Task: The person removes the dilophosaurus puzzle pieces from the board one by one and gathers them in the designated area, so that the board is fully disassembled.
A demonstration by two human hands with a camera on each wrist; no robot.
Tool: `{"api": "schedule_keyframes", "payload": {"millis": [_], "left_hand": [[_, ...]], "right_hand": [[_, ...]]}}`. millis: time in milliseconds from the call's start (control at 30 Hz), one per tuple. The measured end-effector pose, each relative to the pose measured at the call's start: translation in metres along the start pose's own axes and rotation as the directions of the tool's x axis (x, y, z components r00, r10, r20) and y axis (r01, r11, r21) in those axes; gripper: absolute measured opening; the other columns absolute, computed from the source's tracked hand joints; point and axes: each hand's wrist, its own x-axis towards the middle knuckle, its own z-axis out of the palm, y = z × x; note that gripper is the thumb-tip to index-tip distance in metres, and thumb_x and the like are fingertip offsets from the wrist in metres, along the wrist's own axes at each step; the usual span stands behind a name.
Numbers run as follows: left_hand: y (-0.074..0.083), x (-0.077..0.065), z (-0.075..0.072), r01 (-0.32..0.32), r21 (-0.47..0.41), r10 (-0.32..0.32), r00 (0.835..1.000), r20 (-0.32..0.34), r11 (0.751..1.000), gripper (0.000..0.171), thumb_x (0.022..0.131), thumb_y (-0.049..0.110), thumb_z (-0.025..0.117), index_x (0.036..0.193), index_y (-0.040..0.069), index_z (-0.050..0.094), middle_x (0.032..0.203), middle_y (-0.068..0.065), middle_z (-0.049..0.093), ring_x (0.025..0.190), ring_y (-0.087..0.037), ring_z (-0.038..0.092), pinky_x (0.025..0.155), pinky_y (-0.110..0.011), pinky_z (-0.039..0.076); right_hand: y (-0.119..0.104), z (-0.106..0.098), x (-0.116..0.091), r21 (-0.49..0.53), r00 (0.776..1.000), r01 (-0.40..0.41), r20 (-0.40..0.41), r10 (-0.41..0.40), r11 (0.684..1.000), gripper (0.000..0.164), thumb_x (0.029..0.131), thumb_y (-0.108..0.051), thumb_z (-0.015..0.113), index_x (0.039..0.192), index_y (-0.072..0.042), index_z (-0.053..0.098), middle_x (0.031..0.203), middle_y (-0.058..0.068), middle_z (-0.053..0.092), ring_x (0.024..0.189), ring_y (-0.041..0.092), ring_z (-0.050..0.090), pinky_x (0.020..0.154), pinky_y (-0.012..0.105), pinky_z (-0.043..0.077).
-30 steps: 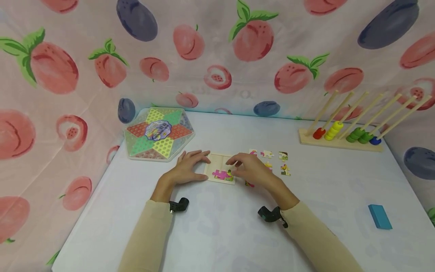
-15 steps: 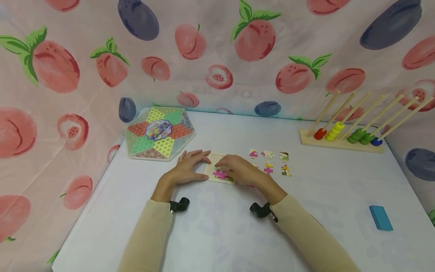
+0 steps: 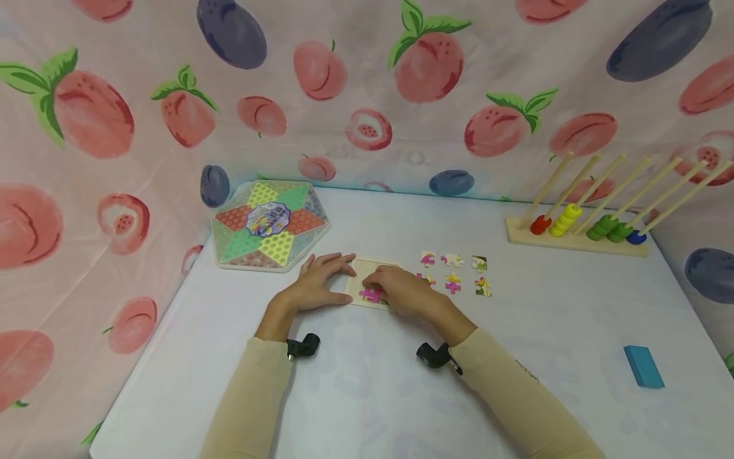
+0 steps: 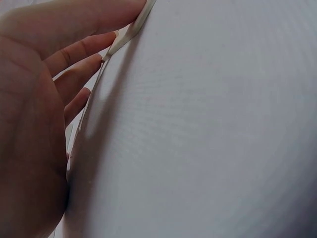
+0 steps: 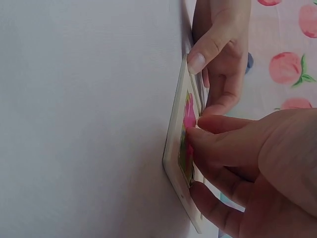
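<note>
A shallow wooden puzzle tray (image 3: 364, 269) lies on the table, with pink and green jigsaw pieces (image 3: 369, 295) along its near side. My left hand (image 3: 316, 285) holds the tray's left side, thumb at the near corner and index finger at the far one. Over the tray, my right hand (image 3: 403, 291) has its fingers curled, thumb and index finger pinching at a pink puzzle piece (image 5: 189, 115) in the right wrist view. The fingers partly cover that piece. In the left wrist view, the left hand (image 4: 39, 94) touches the tray's edge.
Several loose puzzle pieces (image 3: 453, 284) lie right of the tray. A Chinese checkers box (image 3: 269, 224) sits at the back left. At the back right stands a wooden bead rack (image 3: 576, 240) with upright rods. A blue block (image 3: 644, 366) lies at the right.
My right hand has moved left over the tray, and its fingers have drawn down onto the pieces. Loose pieces it had covered now show. The left hand has stayed in place.
</note>
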Motion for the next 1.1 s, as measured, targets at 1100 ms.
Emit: {"api": "schedule_keyframes", "payload": {"millis": [1100], "left_hand": [[-0.002, 0.001, 0.002, -0.011, -0.001, 0.011, 1.000, -0.012, 1.000, 0.042, 0.082, 0.030, 0.082, 0.121, 0.025, 0.067, 0.166, 0.005, 0.039, 0.159, -0.028, 0.023, 0.128, -0.062, -0.007]], "right_hand": [[0.009, -0.004, 0.006, 0.066, 0.997, 0.052, 0.049, -0.055, 0.996, 0.033, 0.096, 0.001, 0.064, 0.125, -0.014, 0.070, 0.106, 0.003, 0.065, 0.096, 0.016, 0.055, 0.092, 0.032, 0.051]]}}
